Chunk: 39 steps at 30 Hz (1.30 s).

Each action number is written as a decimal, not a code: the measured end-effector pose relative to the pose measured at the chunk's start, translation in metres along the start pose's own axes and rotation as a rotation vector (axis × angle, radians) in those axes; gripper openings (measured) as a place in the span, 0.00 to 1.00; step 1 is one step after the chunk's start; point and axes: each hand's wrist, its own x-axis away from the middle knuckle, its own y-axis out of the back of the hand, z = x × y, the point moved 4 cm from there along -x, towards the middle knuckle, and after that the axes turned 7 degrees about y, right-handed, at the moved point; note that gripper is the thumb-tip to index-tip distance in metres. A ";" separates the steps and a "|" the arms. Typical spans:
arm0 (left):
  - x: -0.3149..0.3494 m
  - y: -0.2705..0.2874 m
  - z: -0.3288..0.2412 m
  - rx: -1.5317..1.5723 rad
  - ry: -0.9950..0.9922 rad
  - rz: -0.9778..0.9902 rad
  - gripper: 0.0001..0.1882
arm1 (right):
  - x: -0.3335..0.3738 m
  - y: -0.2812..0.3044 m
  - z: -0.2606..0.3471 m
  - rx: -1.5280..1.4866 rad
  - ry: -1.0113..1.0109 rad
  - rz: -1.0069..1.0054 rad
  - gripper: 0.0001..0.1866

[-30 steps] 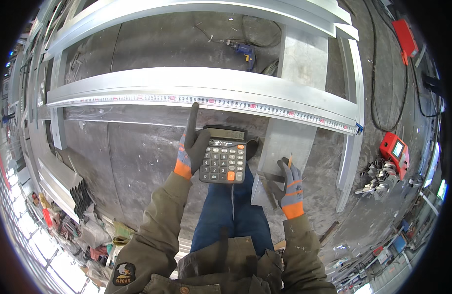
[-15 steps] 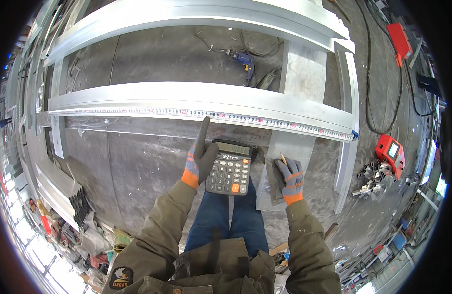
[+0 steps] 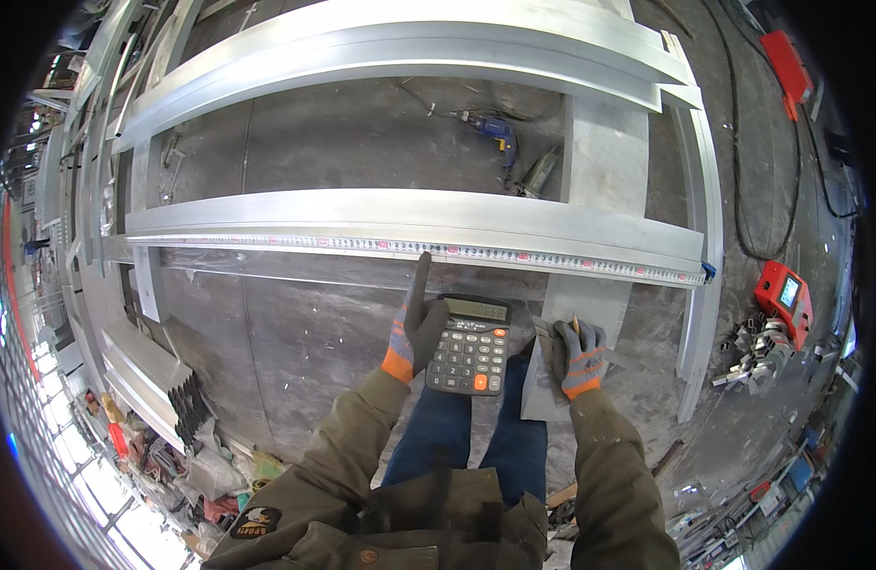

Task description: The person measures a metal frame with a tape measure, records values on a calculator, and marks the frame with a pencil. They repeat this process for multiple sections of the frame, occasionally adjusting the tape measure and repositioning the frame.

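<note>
My left hand (image 3: 415, 328), in a grey and orange glove, holds a black desk calculator (image 3: 468, 350) by its left side, with the thumb over its upper corner. Its index finger stretches out to the lower edge of a tape measure (image 3: 362, 244), which lies along a silver metal profile (image 3: 409, 214). The blue tape case (image 3: 710, 273) sits at the profile's right end. My right hand (image 3: 580, 354), gloved alike, is closed round a pencil (image 3: 576, 324) and rests by a grey metal plate (image 3: 542, 389). A dark flat piece under its fingers is mostly hidden.
Further metal profiles (image 3: 409, 57) lie beyond, across a wide crosspiece (image 3: 604, 161). A blue power drill (image 3: 496, 133) is on the floor between them. At right stand a red device with a screen (image 3: 785, 293) and metal offcuts (image 3: 756, 347). Stacked profiles (image 3: 153, 370) lie at left.
The whole view has shifted, so the scene sits lower and further right. My left fingertip stays at the tape. My right hand has turned slightly, and less of the dark flat piece shows.
</note>
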 end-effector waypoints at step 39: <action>0.005 -0.015 -0.014 0.155 0.003 -0.117 0.44 | 0.000 -0.001 0.001 -0.056 0.050 -0.020 0.23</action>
